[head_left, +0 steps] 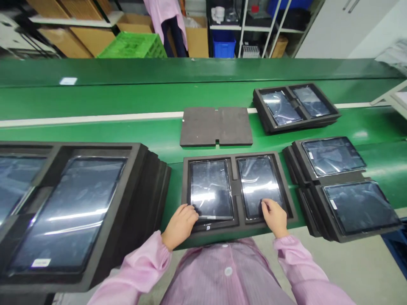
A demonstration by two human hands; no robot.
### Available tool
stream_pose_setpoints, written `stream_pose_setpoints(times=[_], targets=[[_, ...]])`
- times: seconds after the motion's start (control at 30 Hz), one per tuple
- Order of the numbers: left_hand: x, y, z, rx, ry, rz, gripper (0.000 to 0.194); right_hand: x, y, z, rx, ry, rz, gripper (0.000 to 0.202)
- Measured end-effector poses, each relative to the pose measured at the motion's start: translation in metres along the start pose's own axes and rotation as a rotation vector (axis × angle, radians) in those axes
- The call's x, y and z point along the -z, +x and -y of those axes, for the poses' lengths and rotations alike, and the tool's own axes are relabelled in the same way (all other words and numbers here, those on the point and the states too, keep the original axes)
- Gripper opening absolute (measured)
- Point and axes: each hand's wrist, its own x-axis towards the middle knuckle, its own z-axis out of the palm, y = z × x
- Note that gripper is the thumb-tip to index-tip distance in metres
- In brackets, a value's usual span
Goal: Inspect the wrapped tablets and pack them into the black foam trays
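Note:
A black foam tray (235, 186) with two recesses lies in front of me, a glossy tablet screen in each. My left hand (181, 224) is at the lower left corner of the left tablet screen (210, 186), its fingers curled closed on that edge. This screen's lower edge sits a little askew in its recess. Over the lower part of the right tablet screen (259, 178), my right hand (275, 217) has thumb and fingers pinched together. Something small and dark shows at its fingertips; I cannot make out what it is.
Stacked foam trays with screens stand at the left (140, 203), right (318, 186) and back right (295, 106). A foam piece (216, 127) lies flat behind my tray on the green work surface (143, 97). Beyond are a green crate (132, 44), shelves and a person in pink (168, 17).

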Motion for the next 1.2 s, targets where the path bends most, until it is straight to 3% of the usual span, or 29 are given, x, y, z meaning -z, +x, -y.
stream_pose_setpoints(times=[0.17,0.27,0.37,0.43,0.5,0.57,0.67,0.8,0.9,0.97,1.03,1.1,1.2], targets=[[0.003,0.005,0.019,0.681,-0.248,-0.541,0.016,0.001,-0.001,-0.001,0.03,0.057,-0.037,0.032],[0.007,0.005,0.024,0.958,-0.689,-0.797,0.014,0.002,-0.002,-0.003,0.018,0.102,-0.061,0.032],[0.012,0.004,0.015,0.96,-1.114,-0.934,0.013,0.004,-0.006,0.0,-0.069,0.23,-0.121,0.028],[0.015,0.002,0.005,0.878,-1.228,-0.974,0.015,0.003,-0.008,0.011,-0.144,0.363,-0.161,0.026],[0.015,-0.002,-0.004,0.815,-1.232,-0.925,0.022,0.0,-0.006,0.034,-0.188,0.554,-0.121,0.024],[0.011,-0.009,-0.01,0.794,-1.196,-0.828,0.028,-0.007,0.005,0.063,-0.21,0.786,0.026,0.024],[0.002,-0.021,-0.01,0.721,-1.013,-0.574,0.026,-0.018,0.036,0.105,-0.31,1.048,0.259,0.036],[-0.006,-0.03,-0.006,0.279,-0.482,-0.14,0.01,-0.03,0.086,0.131,-0.436,0.9,0.454,0.037],[-0.012,-0.033,-0.017,0.033,-0.037,-0.011,0.024,-0.032,0.104,0.14,-0.391,0.722,0.479,0.022],[-0.02,-0.036,-0.032,-0.011,0.233,-0.032,0.037,-0.025,0.099,0.151,-0.286,0.639,0.471,0.017],[-0.03,-0.04,-0.045,-0.026,0.434,-0.07,0.051,-0.012,0.081,0.165,-0.063,0.534,0.54,0.012],[-0.04,-0.044,-0.052,-0.044,0.531,-0.109,0.058,0.005,0.055,0.178,0.246,0.511,0.756,0.013],[-0.048,-0.046,-0.054,-0.059,0.546,-0.15,0.054,0.029,0.02,0.18,0.671,0.68,1.132,0.013]])
